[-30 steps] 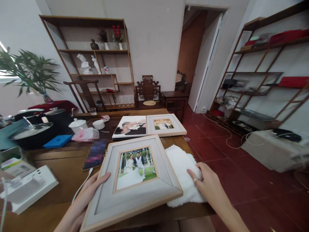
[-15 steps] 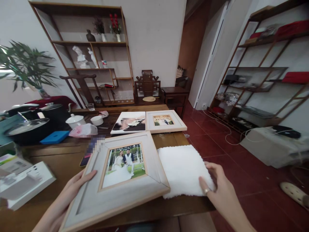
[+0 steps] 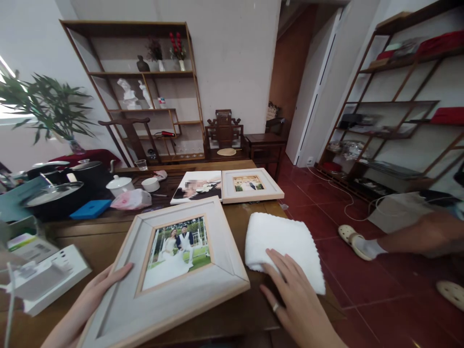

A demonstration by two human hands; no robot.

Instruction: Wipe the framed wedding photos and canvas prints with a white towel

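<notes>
A light wooden picture frame (image 3: 170,302), with a photo of a couple on a garden swing inside it, leans tilted towards me. My left hand (image 3: 96,295) grips its left side, thumb over the front edge and the other fingers hidden behind. To the right, a folded white cloth (image 3: 286,234) lies at the table's edge. My right hand (image 3: 295,297) rests on the cloth's near part, fingers stretched out and apart, a ring on one finger. Farther back lie a second picture frame (image 3: 232,193) and a photo panel (image 3: 195,189), side by side.
On the left of the wooden table (image 3: 108,237) stand a lidded pan (image 3: 54,193), a white teapot (image 3: 119,185), a blue box (image 3: 90,209) and a white box (image 3: 58,285). Another person's leg (image 3: 409,237) shows at right on the red floor, near a shelf (image 3: 391,101).
My right hand has let go of the cloth's right edge and moved left onto it; the cloth now lies folded. The frame shifted slightly left. A person's leg has come in at right.
</notes>
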